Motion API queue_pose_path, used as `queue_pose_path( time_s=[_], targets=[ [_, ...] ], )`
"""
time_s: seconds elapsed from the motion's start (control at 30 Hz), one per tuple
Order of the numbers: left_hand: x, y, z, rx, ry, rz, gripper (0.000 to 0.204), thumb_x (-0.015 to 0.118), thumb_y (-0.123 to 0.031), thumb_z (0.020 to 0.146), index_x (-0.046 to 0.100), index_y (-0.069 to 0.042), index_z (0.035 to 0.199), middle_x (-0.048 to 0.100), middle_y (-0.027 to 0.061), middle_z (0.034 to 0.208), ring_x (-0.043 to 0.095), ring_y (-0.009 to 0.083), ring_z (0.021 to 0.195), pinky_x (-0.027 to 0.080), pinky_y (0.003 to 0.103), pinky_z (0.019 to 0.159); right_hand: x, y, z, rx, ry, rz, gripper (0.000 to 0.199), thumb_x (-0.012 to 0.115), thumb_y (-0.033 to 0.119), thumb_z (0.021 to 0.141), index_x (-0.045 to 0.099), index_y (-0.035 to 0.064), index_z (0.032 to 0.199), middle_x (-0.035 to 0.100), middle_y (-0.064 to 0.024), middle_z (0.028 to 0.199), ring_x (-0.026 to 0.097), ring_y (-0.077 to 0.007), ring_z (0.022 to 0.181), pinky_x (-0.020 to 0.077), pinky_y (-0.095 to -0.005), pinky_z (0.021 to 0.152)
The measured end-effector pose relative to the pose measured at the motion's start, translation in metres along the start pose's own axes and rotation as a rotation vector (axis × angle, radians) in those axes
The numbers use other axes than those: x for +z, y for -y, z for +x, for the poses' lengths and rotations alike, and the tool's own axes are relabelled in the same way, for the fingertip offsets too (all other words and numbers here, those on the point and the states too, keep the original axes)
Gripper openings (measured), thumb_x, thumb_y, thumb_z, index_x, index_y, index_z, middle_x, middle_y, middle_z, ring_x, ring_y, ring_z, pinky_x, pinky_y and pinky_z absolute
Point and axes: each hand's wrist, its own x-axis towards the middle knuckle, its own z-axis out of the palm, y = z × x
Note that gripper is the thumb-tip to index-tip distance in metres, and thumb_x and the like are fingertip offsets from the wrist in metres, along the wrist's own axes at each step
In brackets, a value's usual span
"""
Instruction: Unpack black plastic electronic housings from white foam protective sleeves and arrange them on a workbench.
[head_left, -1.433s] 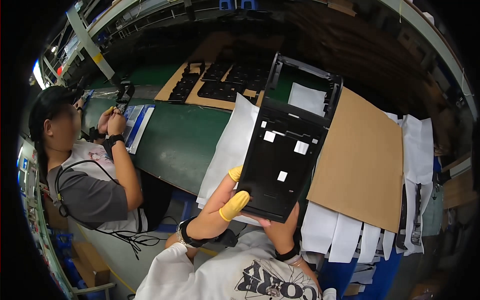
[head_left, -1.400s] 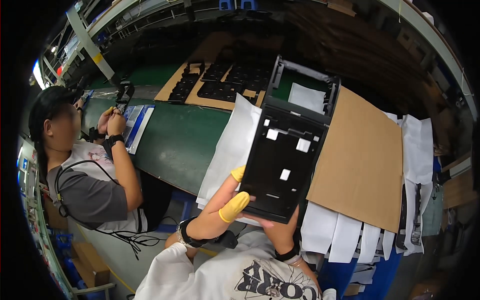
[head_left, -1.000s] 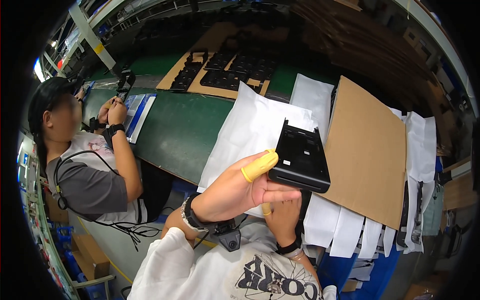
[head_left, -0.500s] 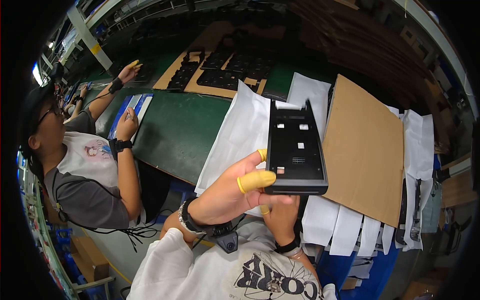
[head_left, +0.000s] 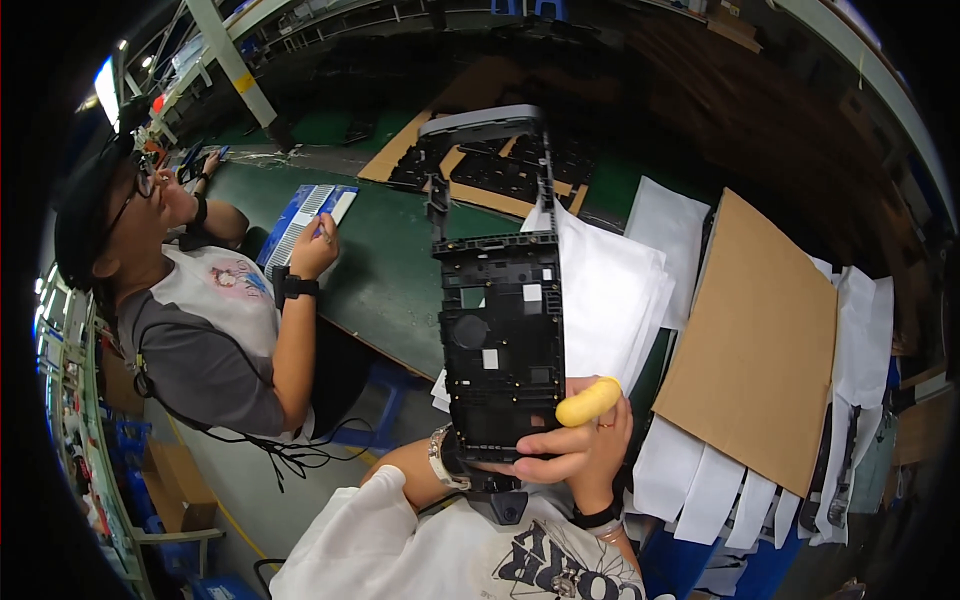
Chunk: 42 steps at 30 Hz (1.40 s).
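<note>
A black plastic housing (head_left: 505, 350) stands nearly upright in front of me. Its lower part is a ribbed panel with square cut-outs and a round disc, and its upper part is an open frame with a grey top edge. My right hand (head_left: 590, 440) grips the lower right corner, a yellow finger cot on one finger. My left hand is hidden behind the housing's lower end; only the wrist (head_left: 447, 460) with its bracelet shows, so its fingers cannot be made out.
White foam sheets (head_left: 610, 290) and a brown cardboard sheet (head_left: 755, 340) lie to the right. More black frames (head_left: 480, 170) rest on cardboard across the green table (head_left: 385, 285). At left, a co-worker (head_left: 220, 330) sits with a hand on a blue-and-white sheet (head_left: 300, 225).
The housing has turned to show its ribbed side and open frame, and shifted left. My right hand has come up to its lower right corner; my left hand has gone behind it.
</note>
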Motion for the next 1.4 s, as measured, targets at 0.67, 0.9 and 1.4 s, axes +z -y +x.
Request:
queue_pose_path(
  time_s=[0.67, 0.9, 1.4],
  targets=[
    [0.018, -0.058, -0.064, 0.345, -0.569, 0.600, 0.015, 0.054, -0.021, 0.089, 0.049, -0.008, 0.096, 0.040, -0.0055, 0.062, 0.039, 0.0080, 0.056, 0.031, 0.020, 0.055, -0.006, 0.006, 0.000, 0.000, -0.026, -0.037, 0.037, 0.055, 0.021, 0.084, 0.060, 0.0139, 0.120, 0.046, -0.0112, 0.132, 0.038, -0.0372, 0.124, 0.0300, -0.0532, 0.103],
    [0.087, -0.155, -0.111, 1.042, -0.928, 1.004, 0.017, 0.054, -0.023, 0.094, 0.055, -0.006, 0.096, 0.055, 0.0034, 0.077, 0.043, 0.0073, 0.056, 0.028, 0.020, 0.043, -0.004, 0.007, -0.003, -0.002, -0.041, -0.036, 0.037, 0.055, 0.022, 0.085, 0.060, 0.0139, 0.120, 0.046, -0.0111, 0.132, 0.038, -0.0367, 0.124, 0.0297, -0.0528, 0.103],
    [0.052, -0.183, -0.107, 1.398, -1.278, 1.765, 0.031, 0.053, -0.009, 0.094, 0.042, -0.004, 0.124, 0.058, 0.0015, 0.089, 0.051, 0.0071, 0.060, 0.039, 0.019, 0.046, -0.002, 0.006, 0.001, 0.026, 0.001, -0.069, 0.038, 0.055, 0.022, 0.082, 0.061, 0.0156, 0.120, 0.046, -0.0104, 0.132, 0.038, -0.0366, 0.124, 0.0300, -0.0531, 0.103]
  ],
)
